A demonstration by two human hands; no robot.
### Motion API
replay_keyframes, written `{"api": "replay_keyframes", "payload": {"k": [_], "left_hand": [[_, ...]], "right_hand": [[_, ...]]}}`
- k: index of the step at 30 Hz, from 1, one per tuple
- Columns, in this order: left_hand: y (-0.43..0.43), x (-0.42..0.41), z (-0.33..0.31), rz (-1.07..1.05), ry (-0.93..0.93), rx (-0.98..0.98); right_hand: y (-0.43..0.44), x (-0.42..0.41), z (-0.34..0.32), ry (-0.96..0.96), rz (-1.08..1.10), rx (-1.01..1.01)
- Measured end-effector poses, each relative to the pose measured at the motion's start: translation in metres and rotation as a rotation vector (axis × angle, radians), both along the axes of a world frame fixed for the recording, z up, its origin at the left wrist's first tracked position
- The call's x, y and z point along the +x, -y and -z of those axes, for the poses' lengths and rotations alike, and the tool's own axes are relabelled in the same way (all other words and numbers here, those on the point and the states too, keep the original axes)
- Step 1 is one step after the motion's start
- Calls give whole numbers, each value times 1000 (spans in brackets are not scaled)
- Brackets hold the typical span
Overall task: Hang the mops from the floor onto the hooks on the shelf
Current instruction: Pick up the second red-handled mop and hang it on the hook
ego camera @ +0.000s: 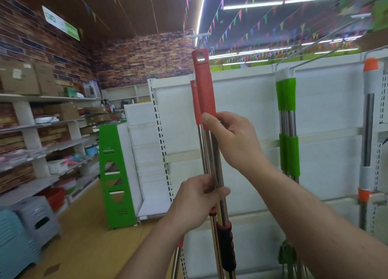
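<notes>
Before the white shelf (241, 102), left of the hung green mops (287, 102), I hold the red mop (204, 85) upright. My right grip (233, 140) is clenched on its shaft just under the red sleeve, and my left grip (195, 203) is clenched lower down. To do this well I'd lift straight, keep the shaft plumb, and steer the cap's hole (201, 56) onto the hook (199, 35) above.

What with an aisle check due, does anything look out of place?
Only the red-handled mop, gripped by the left hand and right hand, is unhung and tilted; the green-handled mops hang neatly. No damage visible.
</notes>
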State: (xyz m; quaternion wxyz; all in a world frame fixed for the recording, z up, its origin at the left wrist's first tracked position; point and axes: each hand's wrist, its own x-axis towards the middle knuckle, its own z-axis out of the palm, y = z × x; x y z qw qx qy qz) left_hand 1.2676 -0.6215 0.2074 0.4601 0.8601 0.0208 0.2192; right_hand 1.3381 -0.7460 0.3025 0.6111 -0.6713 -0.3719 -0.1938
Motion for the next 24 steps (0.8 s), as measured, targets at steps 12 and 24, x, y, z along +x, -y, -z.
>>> {"api": "replay_keyframes", "payload": {"k": [12,24], "left_hand": [[-15,14,3,-93,-43,77],[-27,29,9,-139,-29,89]], "right_hand": [[-18,22,3,-50,6,-57],[-41,47,11,-76,4,-50]]}}
